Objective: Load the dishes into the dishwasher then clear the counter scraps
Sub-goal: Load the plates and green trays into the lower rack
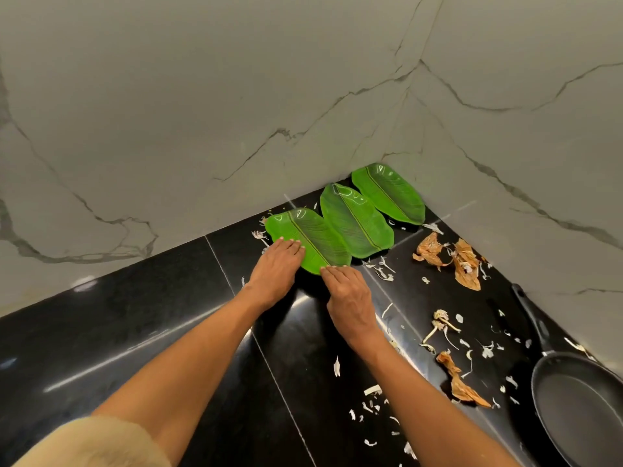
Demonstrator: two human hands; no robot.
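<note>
Three glossy green leaf-shaped plates lie in a row on the counter (pixel 168 315), running into the corner: near plate (pixel 313 241), middle plate (pixel 357 220), far plate (pixel 387 193). We see the left hand (pixel 276 271) flat, fingers extended, on the near plate's left edge, and the right hand (pixel 347 298) with fingertips at its near tip; neither has closed around it. Papery brown and white scraps (pixel 465 264) litter polished black stone beside a dark pan (pixel 580 406). Veined grey marble walls (pixel 202 112) meet behind.

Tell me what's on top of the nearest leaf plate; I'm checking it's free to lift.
Only both hands' fingertips, left hand and right hand, on the nearest leaf plate; nothing else.
</note>
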